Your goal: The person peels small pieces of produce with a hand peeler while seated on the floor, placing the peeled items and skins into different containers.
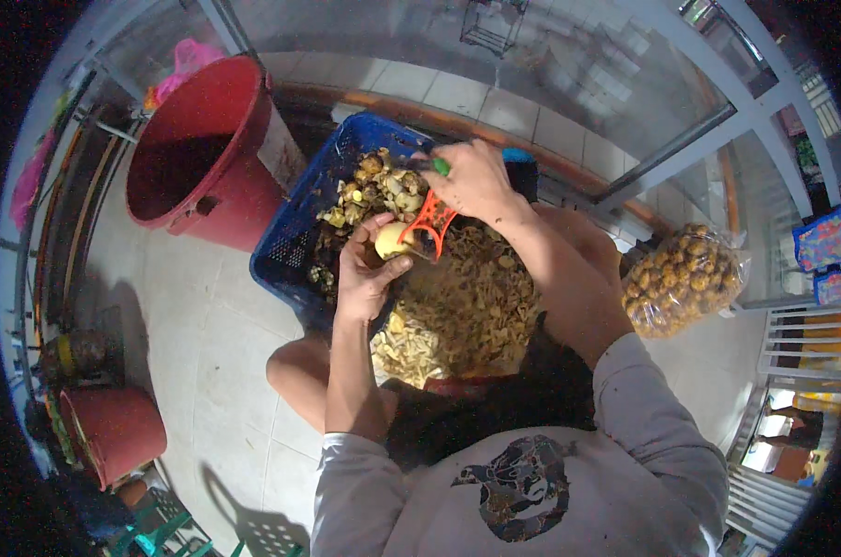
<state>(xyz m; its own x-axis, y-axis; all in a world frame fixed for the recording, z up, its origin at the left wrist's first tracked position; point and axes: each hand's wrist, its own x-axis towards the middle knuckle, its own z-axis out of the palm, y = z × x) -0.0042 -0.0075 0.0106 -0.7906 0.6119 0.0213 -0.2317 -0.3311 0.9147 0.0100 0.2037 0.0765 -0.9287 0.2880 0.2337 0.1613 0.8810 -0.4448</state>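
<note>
Left hand (363,278): fingers closed round one pale potato (391,241), over blue crate (279,267). Right hand (476,181): fingers gripping orange peeler (432,224), at potato's right side. Far left: red bucket (246,200). Right: clear bag (685,278), round brown vegetables inside.

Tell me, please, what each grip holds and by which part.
The left grip holds a pale potato-like piece by its left side; the right grip, an orange peeler by its upper end.
</note>
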